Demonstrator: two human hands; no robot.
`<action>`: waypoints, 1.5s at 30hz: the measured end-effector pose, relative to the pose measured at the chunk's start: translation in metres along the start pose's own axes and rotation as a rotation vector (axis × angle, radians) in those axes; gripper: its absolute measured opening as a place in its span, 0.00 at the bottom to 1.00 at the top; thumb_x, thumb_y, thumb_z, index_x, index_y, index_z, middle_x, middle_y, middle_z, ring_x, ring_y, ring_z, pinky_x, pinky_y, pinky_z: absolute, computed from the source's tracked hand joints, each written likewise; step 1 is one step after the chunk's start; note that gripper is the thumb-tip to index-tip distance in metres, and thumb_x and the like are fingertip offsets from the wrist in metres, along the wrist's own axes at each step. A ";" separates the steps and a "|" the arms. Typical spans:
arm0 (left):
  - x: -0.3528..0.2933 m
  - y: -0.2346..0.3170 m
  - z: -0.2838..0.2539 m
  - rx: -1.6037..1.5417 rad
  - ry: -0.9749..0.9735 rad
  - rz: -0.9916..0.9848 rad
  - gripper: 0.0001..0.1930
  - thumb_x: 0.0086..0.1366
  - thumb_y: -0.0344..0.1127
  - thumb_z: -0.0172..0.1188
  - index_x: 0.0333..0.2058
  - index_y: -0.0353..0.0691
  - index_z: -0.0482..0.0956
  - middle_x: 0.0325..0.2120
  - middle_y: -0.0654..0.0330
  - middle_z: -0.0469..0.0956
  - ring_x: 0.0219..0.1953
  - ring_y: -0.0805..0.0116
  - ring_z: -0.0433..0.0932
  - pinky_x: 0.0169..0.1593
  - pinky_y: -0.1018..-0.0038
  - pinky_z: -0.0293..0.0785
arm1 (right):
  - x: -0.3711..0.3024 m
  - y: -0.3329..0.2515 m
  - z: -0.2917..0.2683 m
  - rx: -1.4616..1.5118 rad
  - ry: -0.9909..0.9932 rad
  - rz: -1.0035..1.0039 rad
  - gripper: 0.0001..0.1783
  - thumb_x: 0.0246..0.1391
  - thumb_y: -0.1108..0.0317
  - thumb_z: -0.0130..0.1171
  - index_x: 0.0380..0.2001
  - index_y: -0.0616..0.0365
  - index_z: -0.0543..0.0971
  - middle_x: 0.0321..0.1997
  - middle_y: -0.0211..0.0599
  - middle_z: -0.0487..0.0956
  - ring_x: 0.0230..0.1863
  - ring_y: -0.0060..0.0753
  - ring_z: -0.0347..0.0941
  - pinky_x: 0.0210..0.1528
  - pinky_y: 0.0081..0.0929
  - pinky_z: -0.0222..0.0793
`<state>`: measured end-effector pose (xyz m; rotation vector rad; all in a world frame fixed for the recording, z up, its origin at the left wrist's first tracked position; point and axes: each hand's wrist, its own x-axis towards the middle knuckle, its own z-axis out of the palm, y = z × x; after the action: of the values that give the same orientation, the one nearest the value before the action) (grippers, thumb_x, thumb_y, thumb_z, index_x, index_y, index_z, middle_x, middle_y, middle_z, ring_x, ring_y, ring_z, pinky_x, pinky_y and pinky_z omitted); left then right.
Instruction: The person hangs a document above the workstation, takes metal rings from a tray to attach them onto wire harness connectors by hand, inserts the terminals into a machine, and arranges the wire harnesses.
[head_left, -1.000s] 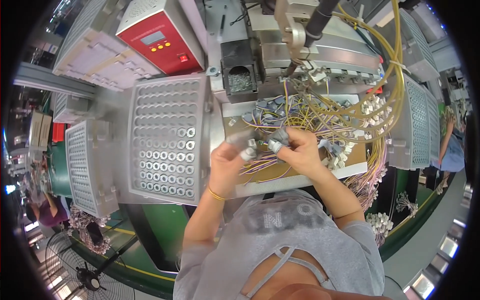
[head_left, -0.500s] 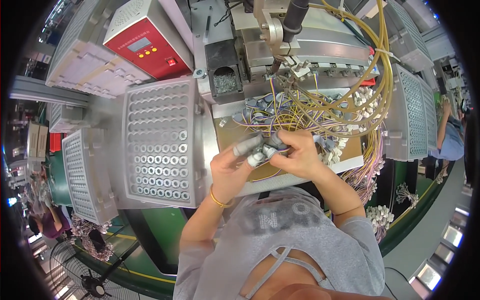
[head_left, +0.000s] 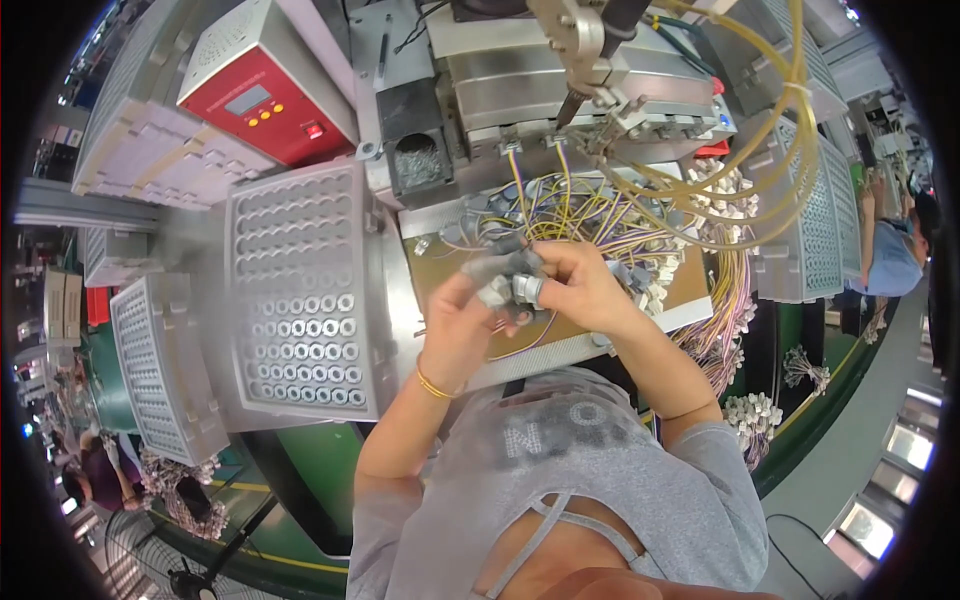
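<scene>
My left hand (head_left: 462, 318) and my right hand (head_left: 577, 285) meet over a brown work board (head_left: 436, 268), both wearing grey fingertip covers. Together they pinch a small silver-grey ring part (head_left: 512, 288) with thin purple and yellow wires (head_left: 520, 345) trailing from it. A gold bangle circles my left wrist. Behind the hands lies a tangle of yellow and purple wire leads (head_left: 600, 215) with white connectors (head_left: 660, 290). A grey perforated tray (head_left: 300, 290) holding several metal rings stands to my left hand's left.
A grey machine (head_left: 590, 70) with a tool head and yellow hoses rises at the back. A red control box (head_left: 265, 95) stands at the back left. More perforated trays (head_left: 160, 370) lie left and right. Another person (head_left: 890, 250) stands at the far right.
Both hands have lifted slightly and come closer together around the small ring part. The view has tilted so the machine sits lower in the picture.
</scene>
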<state>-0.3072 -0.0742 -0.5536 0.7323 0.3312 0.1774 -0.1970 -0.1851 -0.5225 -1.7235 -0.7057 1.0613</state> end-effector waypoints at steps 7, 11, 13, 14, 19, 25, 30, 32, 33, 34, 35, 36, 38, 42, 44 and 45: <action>0.002 -0.061 -0.041 1.249 -0.128 0.444 0.15 0.46 0.22 0.55 0.36 0.35 0.74 0.26 0.60 0.74 0.24 0.69 0.71 0.25 0.75 0.68 | 0.000 0.063 -0.079 0.350 0.894 -0.399 0.02 0.43 0.75 0.50 0.23 0.61 0.71 0.21 0.28 0.70 0.21 0.18 0.67 0.22 0.15 0.63; 0.004 -0.061 -0.038 1.482 -0.169 0.724 0.13 0.39 0.20 0.54 0.27 0.36 0.78 0.14 0.58 0.68 0.18 0.62 0.65 0.22 0.72 0.65 | 0.019 0.061 -0.094 0.528 1.041 -0.359 0.05 0.45 0.74 0.48 0.18 0.57 0.67 0.16 0.25 0.65 0.15 0.18 0.62 0.16 0.16 0.61; 0.003 -0.052 -0.033 1.460 -0.173 0.719 0.13 0.39 0.20 0.54 0.29 0.36 0.78 0.15 0.58 0.69 0.18 0.62 0.66 0.23 0.72 0.66 | 0.026 0.071 -0.100 0.552 1.034 -0.330 0.05 0.45 0.74 0.48 0.17 0.57 0.67 0.15 0.25 0.64 0.13 0.18 0.60 0.15 0.16 0.60; 0.001 -0.047 -0.031 1.447 -0.169 0.704 0.14 0.40 0.20 0.54 0.30 0.36 0.78 0.15 0.58 0.70 0.18 0.62 0.67 0.23 0.72 0.66 | 0.030 0.070 -0.098 0.584 1.016 -0.293 0.06 0.45 0.74 0.48 0.17 0.57 0.67 0.14 0.24 0.63 0.12 0.18 0.59 0.13 0.15 0.58; -0.009 -0.026 -0.026 1.007 -0.104 0.069 0.16 0.42 0.20 0.54 0.33 0.37 0.78 0.20 0.57 0.74 0.20 0.60 0.71 0.27 0.74 0.70 | 0.036 0.059 -0.095 0.619 1.043 -0.244 0.04 0.45 0.73 0.48 0.20 0.60 0.69 0.17 0.29 0.68 0.11 0.22 0.65 0.13 0.18 0.64; -0.014 0.007 -0.033 1.577 -0.273 0.269 0.15 0.45 0.22 0.52 0.33 0.42 0.78 0.23 0.55 0.76 0.23 0.59 0.74 0.28 0.72 0.71 | 0.036 0.051 -0.100 0.545 0.946 -0.118 0.09 0.48 0.68 0.49 0.24 0.64 0.71 0.19 0.31 0.71 0.13 0.28 0.69 0.15 0.19 0.66; -0.017 0.050 -0.049 1.553 0.183 0.278 0.11 0.46 0.23 0.57 0.31 0.39 0.78 0.20 0.60 0.75 0.20 0.71 0.73 0.24 0.77 0.68 | -0.003 0.060 -0.077 -0.210 1.038 -0.254 0.07 0.42 0.72 0.54 0.19 0.65 0.73 0.15 0.33 0.72 0.13 0.21 0.66 0.16 0.20 0.60; -0.023 0.054 -0.051 1.357 0.218 0.263 0.09 0.47 0.22 0.57 0.30 0.38 0.78 0.20 0.62 0.75 0.21 0.75 0.72 0.24 0.79 0.67 | -0.016 0.044 -0.042 -0.332 0.790 -0.328 0.07 0.41 0.70 0.56 0.25 0.64 0.75 0.20 0.35 0.75 0.20 0.27 0.70 0.23 0.22 0.64; -0.024 0.054 -0.050 1.144 0.218 0.278 0.08 0.47 0.22 0.58 0.29 0.36 0.78 0.21 0.64 0.76 0.22 0.79 0.71 0.24 0.82 0.66 | -0.013 0.037 -0.023 -0.473 0.581 -0.382 0.10 0.42 0.69 0.56 0.29 0.63 0.76 0.24 0.37 0.77 0.26 0.32 0.75 0.29 0.22 0.68; -0.025 0.054 -0.048 1.163 0.250 0.275 0.08 0.47 0.22 0.58 0.29 0.36 0.78 0.21 0.64 0.76 0.22 0.79 0.71 0.24 0.82 0.66 | -0.004 0.039 -0.005 -0.484 0.425 -0.518 0.14 0.37 0.72 0.58 0.32 0.63 0.77 0.30 0.41 0.77 0.30 0.35 0.75 0.32 0.24 0.69; -0.026 0.052 -0.045 0.876 0.232 0.179 0.09 0.47 0.21 0.58 0.29 0.36 0.78 0.22 0.64 0.76 0.22 0.80 0.71 0.25 0.82 0.66 | 0.002 0.033 0.011 -0.448 0.263 -0.639 0.14 0.36 0.74 0.59 0.33 0.63 0.76 0.32 0.43 0.76 0.31 0.36 0.74 0.30 0.25 0.69; -0.026 0.051 -0.042 0.589 0.211 0.093 0.09 0.46 0.20 0.59 0.30 0.35 0.78 0.23 0.64 0.76 0.22 0.81 0.71 0.25 0.83 0.67 | 0.004 0.030 0.022 -0.427 0.243 -0.658 0.14 0.36 0.74 0.59 0.33 0.63 0.76 0.32 0.43 0.76 0.31 0.36 0.74 0.30 0.25 0.69; -0.021 0.047 -0.051 0.539 0.297 0.091 0.10 0.46 0.20 0.59 0.31 0.34 0.77 0.23 0.64 0.76 0.23 0.81 0.71 0.26 0.83 0.67 | 0.008 0.026 0.038 -0.583 0.212 -0.865 0.14 0.34 0.76 0.60 0.31 0.64 0.76 0.30 0.47 0.75 0.29 0.36 0.73 0.27 0.26 0.68; -0.008 0.055 -0.150 1.368 0.725 0.356 0.11 0.49 0.31 0.59 0.33 0.37 0.77 0.29 0.60 0.76 0.32 0.69 0.73 0.35 0.74 0.68 | 0.008 0.022 0.034 -0.437 0.311 -0.790 0.10 0.35 0.77 0.59 0.27 0.64 0.75 0.20 0.41 0.72 0.18 0.39 0.68 0.23 0.27 0.66; -0.010 0.049 -0.210 1.996 1.050 0.583 0.14 0.48 0.39 0.60 0.33 0.39 0.77 0.34 0.56 0.75 0.39 0.61 0.71 0.42 0.65 0.65 | -0.001 0.018 0.025 -0.416 0.229 -0.696 0.09 0.39 0.77 0.57 0.29 0.65 0.75 0.18 0.37 0.73 0.16 0.33 0.69 0.20 0.24 0.63; -0.011 0.051 -0.219 2.287 1.188 0.584 0.15 0.48 0.42 0.59 0.33 0.41 0.76 0.36 0.54 0.74 0.42 0.57 0.70 0.46 0.61 0.62 | -0.004 0.020 0.023 -0.276 0.169 -0.571 0.08 0.42 0.76 0.56 0.30 0.65 0.75 0.18 0.34 0.73 0.16 0.27 0.68 0.19 0.22 0.61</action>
<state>-0.3982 0.0969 -0.6688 2.9953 1.5269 0.8342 -0.2196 -0.1860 -0.5440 -1.6625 -1.1854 0.4339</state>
